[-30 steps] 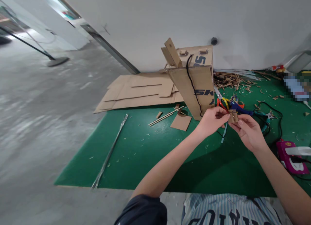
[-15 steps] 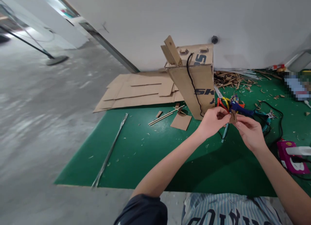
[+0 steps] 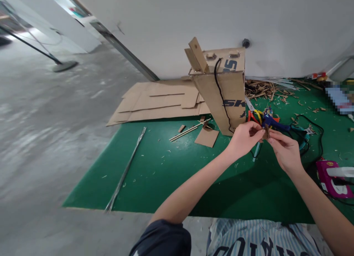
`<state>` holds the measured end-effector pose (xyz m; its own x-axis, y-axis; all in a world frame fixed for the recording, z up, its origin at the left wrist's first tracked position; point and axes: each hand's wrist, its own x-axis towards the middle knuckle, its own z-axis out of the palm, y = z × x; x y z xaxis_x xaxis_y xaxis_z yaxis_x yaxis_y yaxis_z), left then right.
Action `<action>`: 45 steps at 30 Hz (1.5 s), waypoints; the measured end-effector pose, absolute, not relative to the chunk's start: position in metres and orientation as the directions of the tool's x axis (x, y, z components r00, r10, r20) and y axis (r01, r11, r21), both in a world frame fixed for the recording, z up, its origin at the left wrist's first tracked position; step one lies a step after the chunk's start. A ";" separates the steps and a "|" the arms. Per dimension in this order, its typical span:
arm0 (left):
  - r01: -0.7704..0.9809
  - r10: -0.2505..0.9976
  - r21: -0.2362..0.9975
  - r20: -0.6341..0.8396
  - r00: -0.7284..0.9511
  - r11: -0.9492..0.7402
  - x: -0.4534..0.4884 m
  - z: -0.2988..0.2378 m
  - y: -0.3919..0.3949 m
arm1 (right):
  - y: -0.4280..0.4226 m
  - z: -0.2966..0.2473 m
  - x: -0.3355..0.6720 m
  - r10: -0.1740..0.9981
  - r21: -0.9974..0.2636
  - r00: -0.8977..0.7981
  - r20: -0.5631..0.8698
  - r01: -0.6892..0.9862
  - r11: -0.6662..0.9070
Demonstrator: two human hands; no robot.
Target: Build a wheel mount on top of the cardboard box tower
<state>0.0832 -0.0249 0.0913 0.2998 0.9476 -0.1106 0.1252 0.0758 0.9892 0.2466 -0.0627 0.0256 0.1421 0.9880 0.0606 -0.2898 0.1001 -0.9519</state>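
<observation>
Between my two hands is a small piece of cardboard [image 3: 266,132], pinched from both sides. My left hand [image 3: 245,138] grips its left side with thumb and fingers, and my right hand [image 3: 284,147] holds the right side. Fingers cover much of the piece. Just behind the hands lie orange and yellow-handled scissors [image 3: 256,115] and a blue glue gun [image 3: 276,123]. Left of them stands a tall cardboard box structure [image 3: 221,97] with a black cord [image 3: 219,88] hanging down its front.
Flat cardboard sheets [image 3: 160,97] lie at the back left. Thin sticks [image 3: 188,132] and a cardboard square [image 3: 207,136] rest on the green tabletop [image 3: 166,178]. A bundle of clear strips [image 3: 127,167] is further left. Brown scraps [image 3: 262,89] pile up by the wall; a magenta device [image 3: 333,178] sits right.
The small cardboard piece has turned slightly between my fingers, showing more of its edge. Both hands stay in nearly the same place; the view has shifted a little.
</observation>
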 end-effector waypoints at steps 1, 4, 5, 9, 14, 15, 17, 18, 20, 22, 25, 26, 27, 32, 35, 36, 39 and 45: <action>0.131 0.948 0.989 -0.110 0.300 0.074 0.083 0.092 -0.025 | -0.063 0.025 0.247 0.988 -0.951 0.143 0.062 -0.291 0.102; 0.150 0.948 0.986 -0.111 0.297 0.068 0.084 0.093 -0.025 | -0.063 0.024 0.248 0.988 -0.949 0.142 0.065 -0.296 0.105; 0.153 0.949 0.986 -0.111 0.297 0.067 0.084 0.093 -0.025 | -0.063 0.024 0.248 0.988 -0.949 0.141 0.063 -0.298 0.103; 0.150 0.948 0.987 -0.098 0.304 0.054 0.082 0.092 -0.025 | -0.063 0.027 0.245 0.988 -0.944 0.151 0.042 -0.318 0.088; 0.193 0.949 0.980 -0.020 0.315 -0.044 0.079 0.095 -0.025 | -0.062 0.034 0.241 0.991 -0.880 0.116 -0.061 -0.475 0.001; 0.237 0.952 0.967 0.013 0.306 -0.089 0.078 0.096 -0.025 | -0.062 0.035 0.243 0.991 -0.856 0.089 -0.095 -0.517 -0.035; 0.351 0.948 0.917 0.077 0.310 -0.189 0.078 0.099 -0.027 | -0.060 0.034 0.247 0.986 -0.800 0.038 -0.163 -0.590 -0.110; 0.403 0.939 0.885 0.097 0.330 -0.233 0.078 0.100 -0.029 | -0.060 0.034 0.249 0.981 -0.775 0.016 -0.193 -0.615 -0.142; 0.453 0.909 0.837 0.117 0.399 -0.307 0.076 0.102 -0.034 | -0.060 0.032 0.250 0.972 -0.746 -0.018 -0.234 -0.638 -0.192; 0.446 0.880 0.818 0.144 0.453 -0.364 0.071 0.103 -0.039 | -0.062 0.032 0.247 0.966 -0.737 -0.054 -0.252 -0.637 -0.228; 0.411 0.858 0.806 0.214 0.467 -0.425 0.066 0.102 -0.044 | -0.064 0.033 0.239 0.958 -0.718 -0.099 -0.269 -0.643 -0.267; 0.402 0.857 0.805 0.235 0.459 -0.437 0.067 0.102 -0.044 | -0.064 0.033 0.238 0.955 -0.708 -0.101 -0.279 -0.650 -0.276; 0.393 0.856 0.805 0.254 0.451 -0.445 0.070 0.101 -0.043 | -0.064 0.033 0.239 0.952 -0.699 -0.098 -0.290 -0.658 -0.281; 0.354 0.849 0.808 0.307 0.430 -0.471 0.084 0.100 -0.039 | -0.060 0.032 0.247 0.944 -0.677 -0.106 -0.313 -0.672 -0.300; 0.341 0.872 0.841 0.270 0.409 -0.420 0.082 0.098 -0.042 | -0.061 0.030 0.244 0.950 -0.696 -0.125 -0.287 -0.654 -0.296; 0.327 0.886 0.865 0.241 0.396 -0.381 0.081 0.097 -0.043 | -0.062 0.030 0.242 0.952 -0.699 -0.122 -0.282 -0.653 -0.291; 0.248 0.922 0.936 0.153 0.356 -0.251 0.080 0.094 -0.042 | -0.062 0.030 0.242 0.947 -0.685 -0.120 -0.297 -0.664 -0.299; 0.195 0.926 0.966 0.090 0.366 -0.171 0.083 0.096 -0.033 | -0.061 0.031 0.249 0.942 -0.675 -0.160 -0.296 -0.663 -0.324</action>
<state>0.0827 -0.0331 0.0958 0.3659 0.9263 0.0898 0.1948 -0.1705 0.9659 0.2492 -0.0615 0.0309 -0.1597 0.9418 -0.2958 -0.6628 -0.3244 -0.6749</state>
